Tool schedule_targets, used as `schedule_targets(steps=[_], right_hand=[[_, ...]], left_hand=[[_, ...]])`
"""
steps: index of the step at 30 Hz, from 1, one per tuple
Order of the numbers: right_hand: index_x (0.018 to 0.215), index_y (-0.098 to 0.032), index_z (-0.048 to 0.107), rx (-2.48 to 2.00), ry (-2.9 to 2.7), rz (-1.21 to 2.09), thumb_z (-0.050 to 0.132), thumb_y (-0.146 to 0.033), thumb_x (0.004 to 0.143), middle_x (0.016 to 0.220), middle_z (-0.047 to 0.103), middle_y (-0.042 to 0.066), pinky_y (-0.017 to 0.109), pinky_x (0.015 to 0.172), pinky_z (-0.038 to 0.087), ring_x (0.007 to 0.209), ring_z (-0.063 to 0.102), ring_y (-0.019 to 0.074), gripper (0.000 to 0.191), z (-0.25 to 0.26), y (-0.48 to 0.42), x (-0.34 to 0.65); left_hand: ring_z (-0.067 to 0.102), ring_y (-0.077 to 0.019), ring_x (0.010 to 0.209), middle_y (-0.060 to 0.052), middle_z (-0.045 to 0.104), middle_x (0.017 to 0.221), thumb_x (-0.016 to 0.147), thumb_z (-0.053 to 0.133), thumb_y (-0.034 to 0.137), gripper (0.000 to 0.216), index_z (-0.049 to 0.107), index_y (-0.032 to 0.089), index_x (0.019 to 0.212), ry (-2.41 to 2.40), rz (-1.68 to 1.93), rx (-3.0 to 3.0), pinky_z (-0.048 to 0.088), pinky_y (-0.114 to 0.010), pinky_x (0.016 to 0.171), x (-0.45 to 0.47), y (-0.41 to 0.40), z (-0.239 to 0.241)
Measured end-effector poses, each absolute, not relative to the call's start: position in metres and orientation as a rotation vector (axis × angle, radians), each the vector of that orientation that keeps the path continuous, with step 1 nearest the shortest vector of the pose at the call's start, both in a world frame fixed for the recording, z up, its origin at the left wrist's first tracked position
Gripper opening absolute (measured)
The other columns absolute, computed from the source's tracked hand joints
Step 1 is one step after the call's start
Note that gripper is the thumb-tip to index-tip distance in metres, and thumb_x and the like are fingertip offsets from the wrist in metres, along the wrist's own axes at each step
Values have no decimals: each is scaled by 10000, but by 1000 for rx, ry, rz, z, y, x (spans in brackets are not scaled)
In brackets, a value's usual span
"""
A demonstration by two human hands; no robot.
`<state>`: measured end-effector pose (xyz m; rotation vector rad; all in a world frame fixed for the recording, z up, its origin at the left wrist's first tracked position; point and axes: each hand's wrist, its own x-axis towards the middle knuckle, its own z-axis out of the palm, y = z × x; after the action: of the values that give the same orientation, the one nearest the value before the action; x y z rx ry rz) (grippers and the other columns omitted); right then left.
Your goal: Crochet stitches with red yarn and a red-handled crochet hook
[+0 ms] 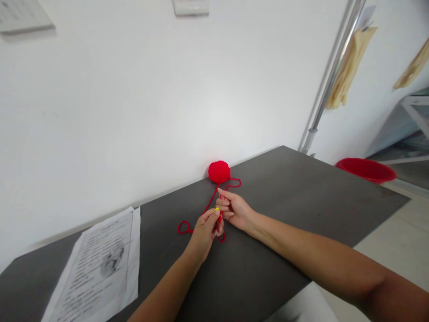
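Head view: bare left grip (206,228) and right grip (237,213) together above a flat, dark grey table (284,197).
The left grip pinches a small yellow object (216,209), mostly hidden; beside it, the right grip's fingers curl by a thin red yarn strand (212,198), though whether they clasp it I cannot tell. Beyond both grips sits a round, bright red yarn ball (219,171); well left lies a printed white paper sheet (97,268).

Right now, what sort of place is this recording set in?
Probably a workroom, perhaps for crafts, though that is uncertain: a dark table bears a red yarn ball and a printed sheet.
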<state>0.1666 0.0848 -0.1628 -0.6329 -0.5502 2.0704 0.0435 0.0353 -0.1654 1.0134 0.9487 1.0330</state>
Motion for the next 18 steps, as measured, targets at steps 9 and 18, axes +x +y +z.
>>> schedule_targets(steps=[9, 18], right_hand=[[617, -218, 348, -670, -607, 2009, 802, -357, 819, 439, 329, -125, 116, 323, 131, 383, 205, 26, 516, -157, 85, 169], [590, -218, 342, -652, -711, 1971, 855, -432, 736, 420, 323, -134, 127, 325, 129, 381, 192, 18, 575, -164, 88, 168]], left_hand=[[374, -77, 466, 60, 477, 496, 715, 755, 528, 431, 517, 194, 584, 1021, 1016, 1041, 290, -250, 515, 39, 33, -165], [366, -83, 462, 62, 473, 510, 715, 728, 581, 444, 507, 205, 635, 1020, 972, 1091, 290, -253, 510, 37, 38, -167]])
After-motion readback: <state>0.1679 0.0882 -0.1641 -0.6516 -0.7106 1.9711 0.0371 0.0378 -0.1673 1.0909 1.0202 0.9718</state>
